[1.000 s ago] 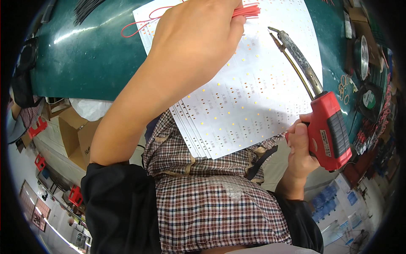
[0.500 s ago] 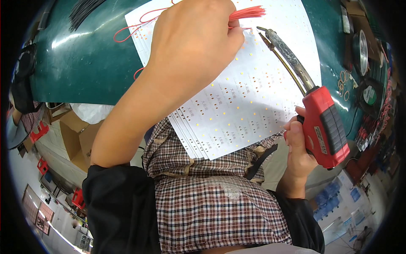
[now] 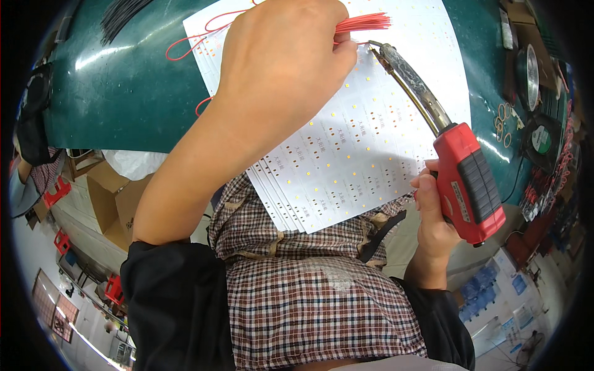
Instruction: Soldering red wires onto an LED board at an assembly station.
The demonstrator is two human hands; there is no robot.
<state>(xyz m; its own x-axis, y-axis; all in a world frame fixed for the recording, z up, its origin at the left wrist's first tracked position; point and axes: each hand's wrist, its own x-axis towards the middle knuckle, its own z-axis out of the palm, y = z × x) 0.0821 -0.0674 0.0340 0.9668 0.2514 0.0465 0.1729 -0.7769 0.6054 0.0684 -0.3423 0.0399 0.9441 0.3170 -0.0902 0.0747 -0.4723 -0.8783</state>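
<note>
My left hand (image 3: 281, 59) is closed around a bundle of thin red wires (image 3: 364, 23), held over a stack of white LED circuit boards (image 3: 359, 142) on the green table (image 3: 124, 99). My right hand (image 3: 433, 213) grips a red soldering gun (image 3: 467, 182) by its handle. The gun's long metal barrel reaches up and left, and its tip (image 3: 371, 44) sits right beside the red wire ends at my left fingers. More red wire loops (image 3: 192, 40) trail out behind my left hand across the boards.
A bundle of black wires (image 3: 120, 15) lies at the table's far left. A round metal dish (image 3: 529, 77), rubber bands (image 3: 501, 120) and a small fan (image 3: 541, 142) sit at the right. Cardboard boxes (image 3: 114, 198) stand on the floor to my left.
The soldering gun's tip has swung left and up toward the wire ends. My left hand with the red wires has shifted slightly.
</note>
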